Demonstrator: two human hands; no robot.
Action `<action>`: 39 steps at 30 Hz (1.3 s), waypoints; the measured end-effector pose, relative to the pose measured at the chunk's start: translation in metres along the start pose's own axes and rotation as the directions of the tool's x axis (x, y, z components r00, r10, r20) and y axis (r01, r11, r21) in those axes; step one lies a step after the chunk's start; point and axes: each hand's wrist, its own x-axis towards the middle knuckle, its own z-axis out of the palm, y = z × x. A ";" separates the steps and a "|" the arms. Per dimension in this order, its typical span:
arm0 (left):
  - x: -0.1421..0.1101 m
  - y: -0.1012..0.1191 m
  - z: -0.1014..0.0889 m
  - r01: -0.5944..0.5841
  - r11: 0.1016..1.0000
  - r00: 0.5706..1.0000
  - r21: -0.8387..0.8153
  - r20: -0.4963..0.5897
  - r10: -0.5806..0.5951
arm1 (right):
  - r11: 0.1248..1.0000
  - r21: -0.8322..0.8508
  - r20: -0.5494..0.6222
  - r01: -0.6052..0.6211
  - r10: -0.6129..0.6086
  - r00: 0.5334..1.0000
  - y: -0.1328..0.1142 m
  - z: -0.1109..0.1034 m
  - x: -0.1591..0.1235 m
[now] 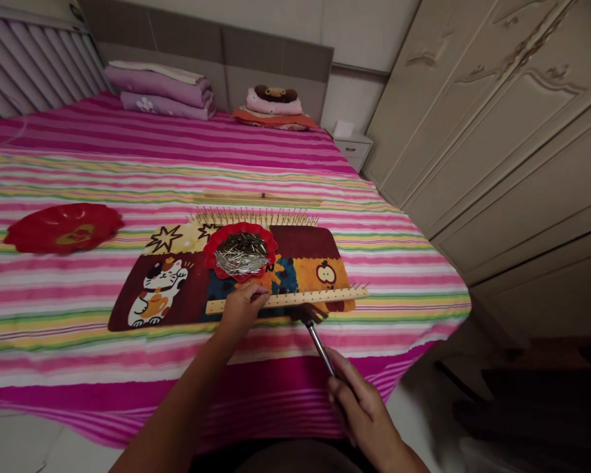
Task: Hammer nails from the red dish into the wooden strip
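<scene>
1. The front wooden strip [315,297] lies across the patterned mat [305,242] on the bed [408,263]. A few nails [358,288] stand at its right end; dark marks dot the rest.
2. The left hand [243,305] rests on that strip, thumb and fingers pinched together; whether they grasp a nail, I cannot tell.
3. The right hand [358,402] grasps the hammer [320,341] by its handle, the blurred head close to the strip's near edge.
4. Just behind, the red bowl [209,255] holds a heap of loose nails [241,255].
5. Beyond it, a rear strip [256,217] bristles with nails along its length, so it looks finished; the front one seems barely begun, with most marks unfilled.
6. Farther back lie bare wooden lengths [276,200], apparently unworked.
7. Well to the left sits a red dish [37,228].
</scene>
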 end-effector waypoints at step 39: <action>0.065 0.023 -0.059 0.124 0.580 0.967 0.805 0.032 -0.251 | 0.995 -0.056 0.113 -0.083 0.089 0.990 0.062 -0.004 -0.006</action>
